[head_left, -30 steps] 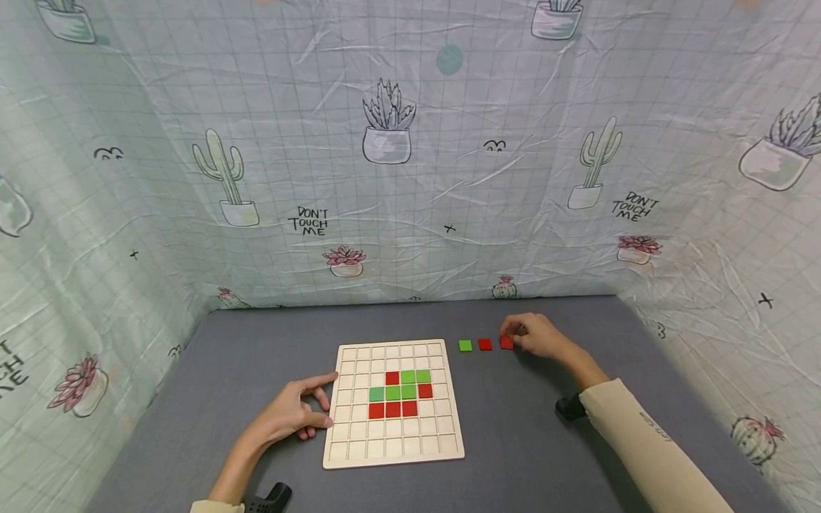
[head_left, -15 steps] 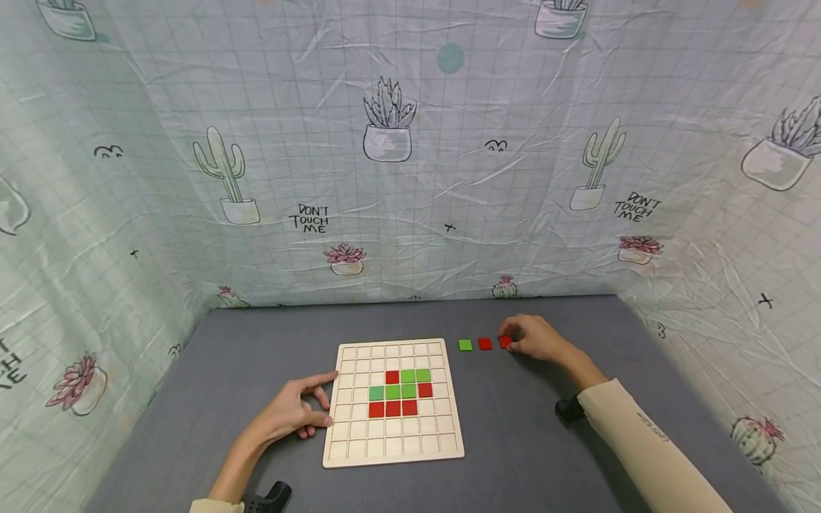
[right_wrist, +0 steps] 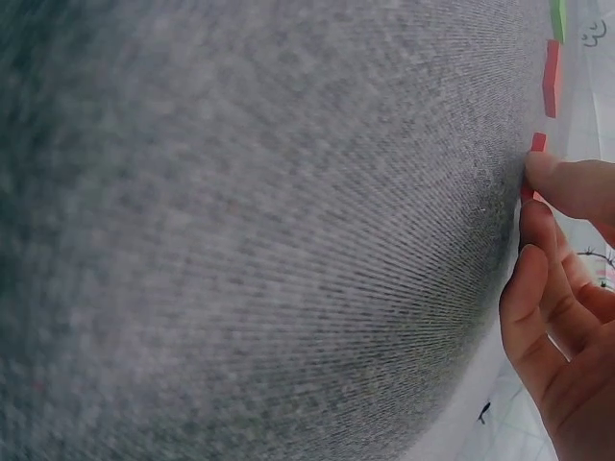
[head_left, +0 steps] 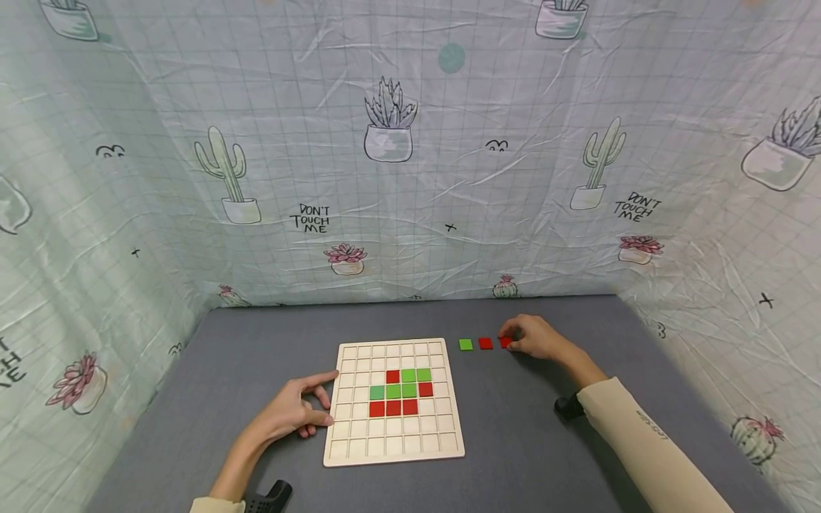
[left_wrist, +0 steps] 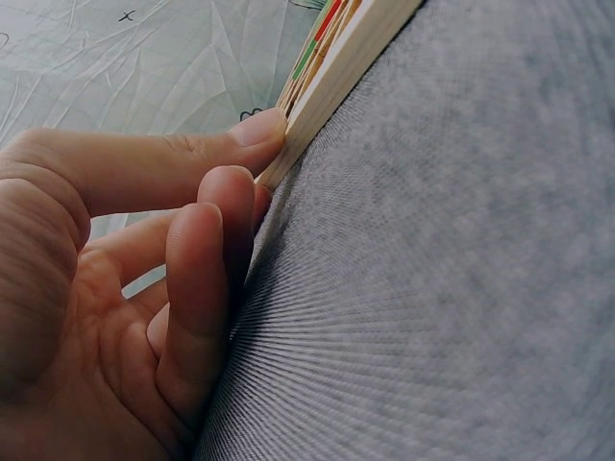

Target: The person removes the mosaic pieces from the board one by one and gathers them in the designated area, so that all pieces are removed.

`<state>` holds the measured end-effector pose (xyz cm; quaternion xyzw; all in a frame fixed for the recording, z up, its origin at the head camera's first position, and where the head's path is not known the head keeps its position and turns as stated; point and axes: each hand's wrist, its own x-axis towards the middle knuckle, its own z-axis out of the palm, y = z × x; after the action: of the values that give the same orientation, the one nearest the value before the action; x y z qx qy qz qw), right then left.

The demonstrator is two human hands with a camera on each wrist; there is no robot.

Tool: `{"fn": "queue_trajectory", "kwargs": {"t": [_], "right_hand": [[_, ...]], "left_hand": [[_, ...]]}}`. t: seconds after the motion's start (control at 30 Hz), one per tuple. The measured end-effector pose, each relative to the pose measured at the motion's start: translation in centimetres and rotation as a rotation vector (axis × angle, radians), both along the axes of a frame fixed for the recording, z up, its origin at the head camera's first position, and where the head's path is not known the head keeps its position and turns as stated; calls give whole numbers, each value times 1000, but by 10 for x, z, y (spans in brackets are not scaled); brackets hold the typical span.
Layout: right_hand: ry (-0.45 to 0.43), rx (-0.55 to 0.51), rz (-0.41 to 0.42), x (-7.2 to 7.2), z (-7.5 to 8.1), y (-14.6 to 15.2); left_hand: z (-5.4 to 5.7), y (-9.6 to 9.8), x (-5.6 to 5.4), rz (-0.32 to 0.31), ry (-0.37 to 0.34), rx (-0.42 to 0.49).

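Observation:
A pale wooden grid board lies flat on the grey table. Red tiles and green tiles fill some of its middle cells. My left hand touches the board's left edge with the outstretched index finger and the thumb; its other fingers bend loosely beside the edge. Beyond the board's far right corner, my right hand pinches a red tile between thumb and fingers, low at the table. In the right wrist view the thumb and fingers cover most of that tile.
Left of the pinched tile, another red tile and a green tile lie in a row. A hanging cloth printed with potted plants encloses the table at the back and sides.
My right thumb and fingers have shifted slightly to the left over the red tile, with the thumb now on its near corner. My left hand and the board stay put.

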<state>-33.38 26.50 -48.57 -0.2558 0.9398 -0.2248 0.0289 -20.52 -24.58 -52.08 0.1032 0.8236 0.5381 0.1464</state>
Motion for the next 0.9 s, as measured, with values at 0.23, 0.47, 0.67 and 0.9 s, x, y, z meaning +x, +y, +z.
{"fn": "queue_trajectory", "kwargs": {"t": [0.23, 0.47, 0.67, 0.9], "right_hand": [[-1, -17, 3, 1, -1, 1], [-14, -38, 17, 2, 0, 1], [-14, -33, 15, 1, 0, 1], [7, -2, -2, 1, 0, -1]], "left_hand": [[0, -1, 0, -9, 8, -1], [1, -1, 0, -13, 2, 7], [1, -1, 1, -14, 2, 7], [0, -1, 0, -14, 10, 3]]}}
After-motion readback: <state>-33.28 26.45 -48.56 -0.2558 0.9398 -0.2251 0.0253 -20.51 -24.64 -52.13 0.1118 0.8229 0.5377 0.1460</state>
